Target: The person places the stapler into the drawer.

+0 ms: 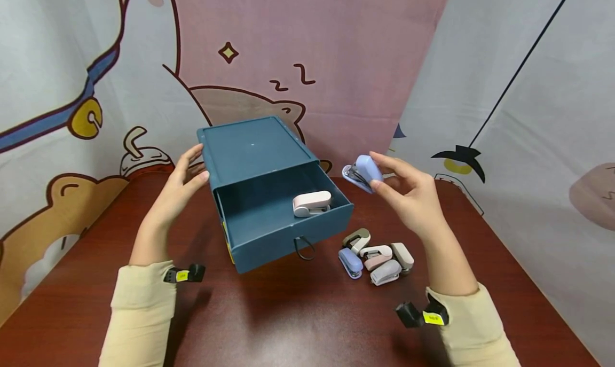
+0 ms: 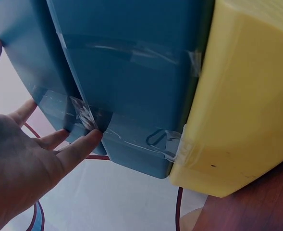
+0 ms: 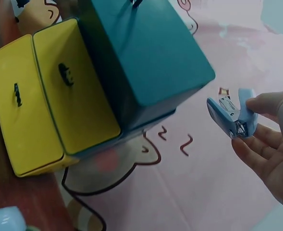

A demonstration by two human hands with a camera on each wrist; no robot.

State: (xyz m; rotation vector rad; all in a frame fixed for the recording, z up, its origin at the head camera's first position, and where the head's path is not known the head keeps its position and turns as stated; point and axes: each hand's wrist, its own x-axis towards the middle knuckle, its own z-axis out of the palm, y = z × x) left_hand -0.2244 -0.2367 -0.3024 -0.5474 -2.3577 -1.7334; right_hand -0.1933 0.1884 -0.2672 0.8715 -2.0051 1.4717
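My right hand (image 1: 405,196) pinches a lavender-blue mini stapler (image 1: 367,170) between thumb and fingers, raised to the right of the drawer. In the right wrist view the stapler (image 3: 235,113) is spread apart, with its metal inside showing. A blue drawer unit (image 1: 254,145) has its top drawer (image 1: 293,236) pulled out. Inside that drawer, towards the front right, lies a pale pink and white stapler (image 1: 312,203). My left hand (image 1: 174,196) touches the unit's left side, and the left wrist view shows its fingers spread with the tips against the blue wall (image 2: 127,91).
Several mini staplers (image 1: 378,258) lie clustered on the dark red-brown table (image 1: 298,324), right of the drawer. Below the blue drawer, two yellow drawers (image 3: 76,86) are closed. A cartoon-printed cloth (image 1: 346,62) hangs behind the table.
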